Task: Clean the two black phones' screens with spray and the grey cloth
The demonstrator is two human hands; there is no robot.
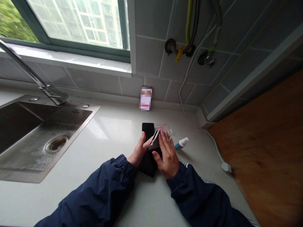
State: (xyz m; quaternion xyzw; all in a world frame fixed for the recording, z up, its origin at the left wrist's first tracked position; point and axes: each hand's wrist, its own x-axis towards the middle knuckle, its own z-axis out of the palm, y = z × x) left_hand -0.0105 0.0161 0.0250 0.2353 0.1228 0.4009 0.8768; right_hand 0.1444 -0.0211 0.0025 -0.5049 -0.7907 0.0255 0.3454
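In the head view my left hand [139, 151] grips a thin, flat, dark-edged item that looks like a phone [154, 136], tilted up on its edge. A small grey cloth [155, 145] lies against its face. My right hand [169, 154] presses that cloth with its fingers stretched along it and the thumb apart. Beneath both hands, a long black flat object [148, 164] rests on the counter; its middle is hidden. Beyond my right fingers is a clear plastic tray or case [165, 126] with something pink. A small white-capped spray bottle [181, 143] stands to the right.
A phone with a lit, blurred screen [146, 98] leans on the tiled wall behind. On the left are a steel sink [71, 126] and a faucet [50, 93]. A white cable with a plug [226, 167] runs along the right, beside a wooden panel [265, 145].
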